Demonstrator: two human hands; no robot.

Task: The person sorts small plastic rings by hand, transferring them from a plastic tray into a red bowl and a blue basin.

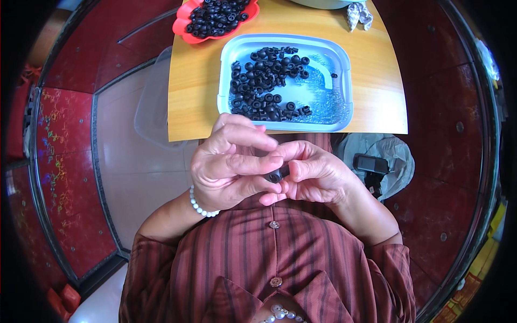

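Just off the table's near edge, my two hands meet in front of my chest. Between them is a small black round part [275, 176], apparently plastic, with a hollow end; the fingers cover much of it. My left hand [230, 161] pinches it between thumb and fingers. From the other side, my right hand [315, 175] closes thumb and fingertips on its right end. Whether it is one part or two joined cannot be made out. Just beyond the hands, a light blue rectangular tray [349, 81] holds many loose black parts [261, 75], heaped toward its left.
A red scalloped dish [182, 27] full of black round parts stands at the wooden table's [377, 70] far left. Crumpled wrapping [360, 16] and a pale green container's rim [323, 4] are at the far right. Below the right edge hangs a whitish plastic bag [401, 156] beside a dark device [371, 163].
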